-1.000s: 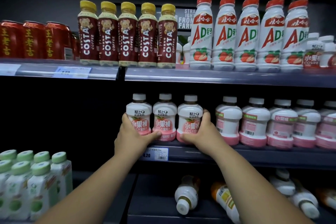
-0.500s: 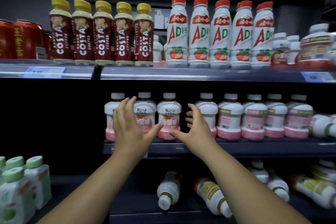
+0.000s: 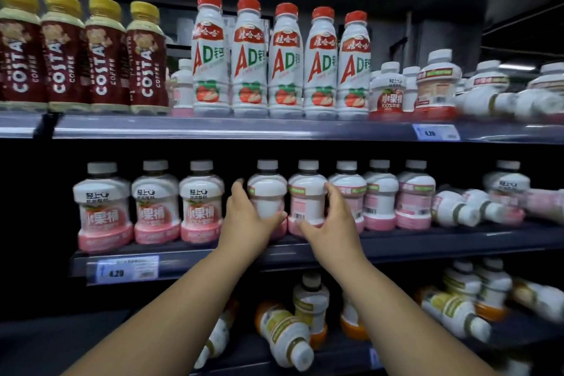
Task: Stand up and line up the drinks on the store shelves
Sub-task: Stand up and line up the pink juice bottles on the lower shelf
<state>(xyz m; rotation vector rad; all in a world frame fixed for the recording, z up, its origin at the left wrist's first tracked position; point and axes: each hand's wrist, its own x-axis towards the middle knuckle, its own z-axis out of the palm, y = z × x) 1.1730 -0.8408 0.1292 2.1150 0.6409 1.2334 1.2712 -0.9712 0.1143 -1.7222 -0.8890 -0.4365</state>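
Note:
A row of short white-and-pink bottles stands on the middle shelf [image 3: 427,241]. Three at the left [image 3: 155,207] face forward with their pink labels. My left hand [image 3: 247,220] cups the left side of the fourth bottle [image 3: 268,189]. My right hand [image 3: 332,220] wraps the right side of the fifth bottle [image 3: 306,192], whose barcode faces out. Both bottles stand upright between my hands. Further right, more pink bottles stand, and a few lie tipped over [image 3: 457,210].
The top shelf holds Costa coffee bottles [image 3: 100,52], tall red-capped AD bottles [image 3: 283,61] and small bottles, some fallen [image 3: 500,101], at the right. On the bottom shelf lie several orange-based bottles [image 3: 287,336] on their sides. Price tags [image 3: 128,268] hang on the shelf edges.
My hands left the three left pink bottles and moved right to the fourth and fifth bottles, closing around them. The view has shifted right and nearer.

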